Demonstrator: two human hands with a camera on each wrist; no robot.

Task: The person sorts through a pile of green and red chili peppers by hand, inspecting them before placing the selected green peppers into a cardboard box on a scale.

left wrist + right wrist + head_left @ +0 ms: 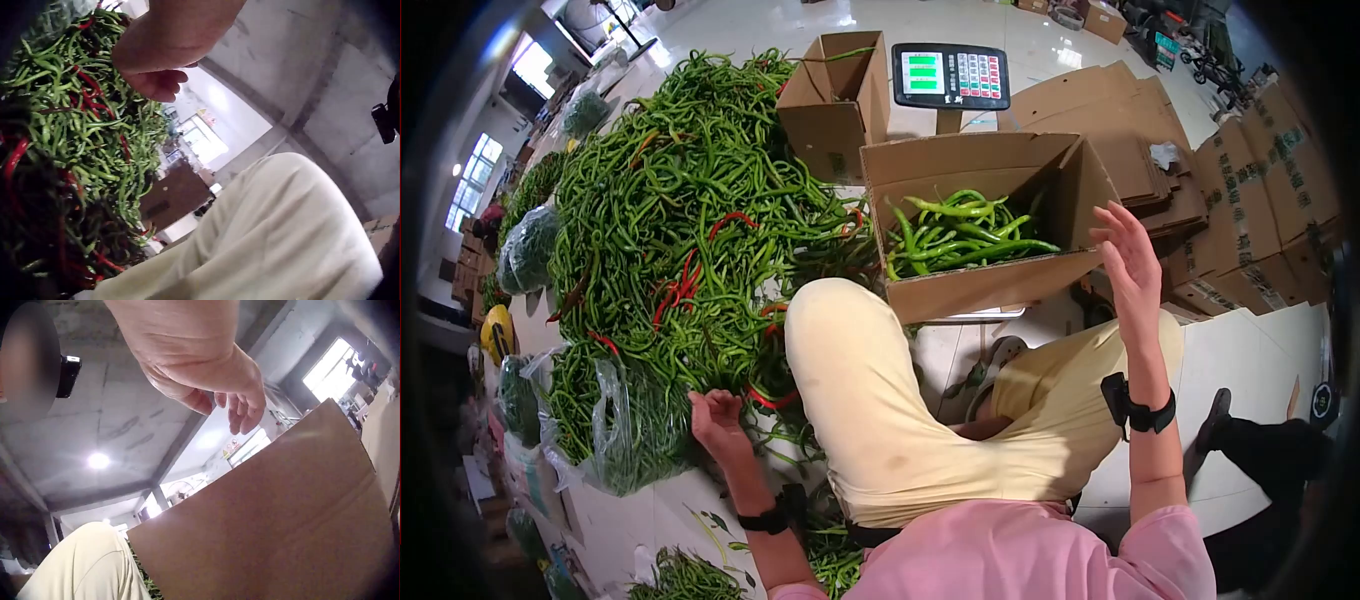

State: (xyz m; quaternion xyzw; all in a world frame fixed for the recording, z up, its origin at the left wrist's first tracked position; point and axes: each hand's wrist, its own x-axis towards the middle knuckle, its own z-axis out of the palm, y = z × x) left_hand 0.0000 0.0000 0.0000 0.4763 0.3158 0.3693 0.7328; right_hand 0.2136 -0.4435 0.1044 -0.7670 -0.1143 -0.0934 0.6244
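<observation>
hands (718, 425) (1135, 270) well apart: left loosely curled near pepper heap (690, 210), right relaxed beside carton (990, 287)

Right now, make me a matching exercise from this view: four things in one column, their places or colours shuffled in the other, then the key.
1. Left hand
2. Right hand
3. Scale's screen
4. Shirt

A. Lit green
B. Held up beside the open box
C. Pink
D. Near the edge of the pepper heap

Pairs: 1-D, 2-B, 3-A, 4-C
</observation>
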